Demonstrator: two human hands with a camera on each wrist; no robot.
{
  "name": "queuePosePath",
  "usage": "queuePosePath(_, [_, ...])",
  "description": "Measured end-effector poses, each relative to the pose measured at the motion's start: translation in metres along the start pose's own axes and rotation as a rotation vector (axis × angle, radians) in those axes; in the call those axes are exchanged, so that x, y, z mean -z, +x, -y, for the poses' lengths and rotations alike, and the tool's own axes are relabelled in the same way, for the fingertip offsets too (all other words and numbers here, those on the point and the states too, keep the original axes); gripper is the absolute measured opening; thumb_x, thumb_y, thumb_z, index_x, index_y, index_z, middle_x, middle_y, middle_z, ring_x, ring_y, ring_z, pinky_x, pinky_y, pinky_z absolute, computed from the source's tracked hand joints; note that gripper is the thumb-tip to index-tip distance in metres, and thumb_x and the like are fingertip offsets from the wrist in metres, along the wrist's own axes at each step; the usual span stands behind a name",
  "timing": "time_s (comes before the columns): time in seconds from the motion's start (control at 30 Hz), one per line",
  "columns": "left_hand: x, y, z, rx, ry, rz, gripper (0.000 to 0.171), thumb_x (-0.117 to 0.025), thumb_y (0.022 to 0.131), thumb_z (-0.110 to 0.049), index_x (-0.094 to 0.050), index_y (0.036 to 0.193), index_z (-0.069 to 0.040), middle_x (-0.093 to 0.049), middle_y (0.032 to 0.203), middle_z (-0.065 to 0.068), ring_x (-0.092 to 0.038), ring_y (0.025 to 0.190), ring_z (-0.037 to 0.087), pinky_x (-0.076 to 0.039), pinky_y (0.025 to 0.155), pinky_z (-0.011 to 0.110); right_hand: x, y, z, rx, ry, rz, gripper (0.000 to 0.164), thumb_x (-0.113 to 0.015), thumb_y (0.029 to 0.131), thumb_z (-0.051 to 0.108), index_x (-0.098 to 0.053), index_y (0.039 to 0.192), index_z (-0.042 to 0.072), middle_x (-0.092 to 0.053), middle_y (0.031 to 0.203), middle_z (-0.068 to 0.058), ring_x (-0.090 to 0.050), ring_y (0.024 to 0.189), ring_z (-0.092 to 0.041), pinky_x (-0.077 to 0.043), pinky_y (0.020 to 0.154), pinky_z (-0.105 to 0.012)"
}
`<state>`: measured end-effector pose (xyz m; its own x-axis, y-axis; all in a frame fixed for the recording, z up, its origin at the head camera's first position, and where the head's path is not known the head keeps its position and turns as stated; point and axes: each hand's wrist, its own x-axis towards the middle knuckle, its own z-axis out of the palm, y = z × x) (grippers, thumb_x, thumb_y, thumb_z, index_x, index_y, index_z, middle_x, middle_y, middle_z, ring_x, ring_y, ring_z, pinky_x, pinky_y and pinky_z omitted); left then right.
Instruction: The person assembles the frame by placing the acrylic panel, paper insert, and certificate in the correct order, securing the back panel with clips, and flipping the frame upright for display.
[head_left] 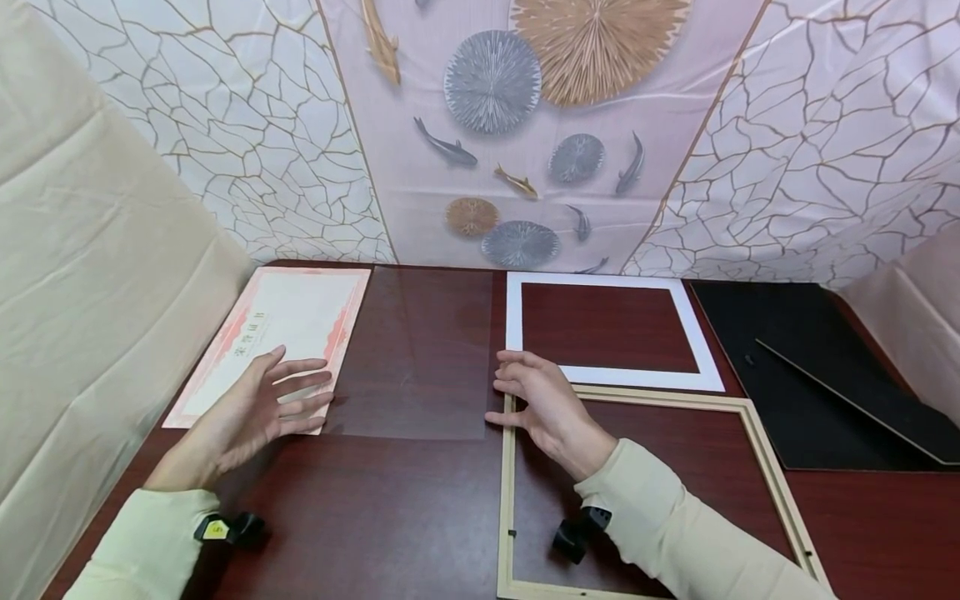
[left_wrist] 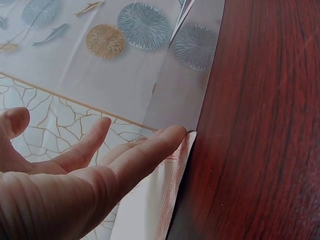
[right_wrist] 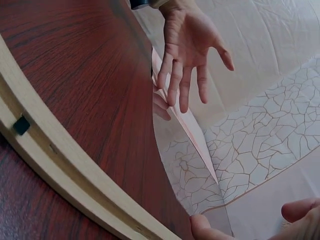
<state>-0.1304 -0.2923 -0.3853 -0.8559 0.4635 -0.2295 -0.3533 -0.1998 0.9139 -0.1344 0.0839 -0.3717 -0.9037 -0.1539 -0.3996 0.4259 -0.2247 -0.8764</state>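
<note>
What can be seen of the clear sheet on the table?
The clear sheet is thin, rectangular and see-through, glass or plastic by its look; its glossy face mirrors the wall cloth in the left wrist view. It lies flat on the table, right beside the certificate. The left hand is at its left edge, the right hand at its right edge; whether either touches it is unclear.
</note>
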Motion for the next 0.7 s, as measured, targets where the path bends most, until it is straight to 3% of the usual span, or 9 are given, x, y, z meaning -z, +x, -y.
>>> queuePosePath(0.2, [0.0009,-0.0007,-0.0002,-0.007,0.003,0.012,0.050,-0.025,0.115,-0.044,-0.056,0.139,-0.012,-0.065,0.140,0.001,-0.067,0.128,0.019,-0.058,0.102,0.039,0.0028,0.0014,0.0025,-0.021,0.047,0.009,0.051,-0.044,0.103,0.001,-0.041,0.153,-0.005,-0.029,0.161,-0.024,-0.035,0.148,-0.045,-0.050,0.107,-0.065])
queuePosePath(0.4, [0.0000,0.0002,-0.0008,-0.004,0.032,-0.004,0.051,-0.026,0.115,-0.045,-0.058,0.138,-0.013,-0.066,0.139,-0.001,-0.067,0.128,0.019,-0.059,0.102,0.038,0.0051,0.0051,0.0036,-0.068,0.087,0.036,0.051,-0.044,0.105,0.004,-0.040,0.155,-0.003,-0.033,0.159,-0.021,-0.046,0.144,-0.048,-0.062,0.090,-0.041])
queuePosePath(0.7, [-0.0010,0.0005,-0.0013,0.006,0.046,-0.027,0.050,-0.027,0.114,-0.047,-0.054,0.138,-0.012,-0.064,0.141,0.000,-0.067,0.128,0.017,-0.059,0.101,0.039,0.0041,0.0078,0.0002,-0.074,0.054,0.087,0.050,-0.041,0.108,0.005,-0.034,0.158,-0.003,-0.044,0.158,-0.029,-0.056,0.138,-0.044,-0.060,0.081,-0.030])
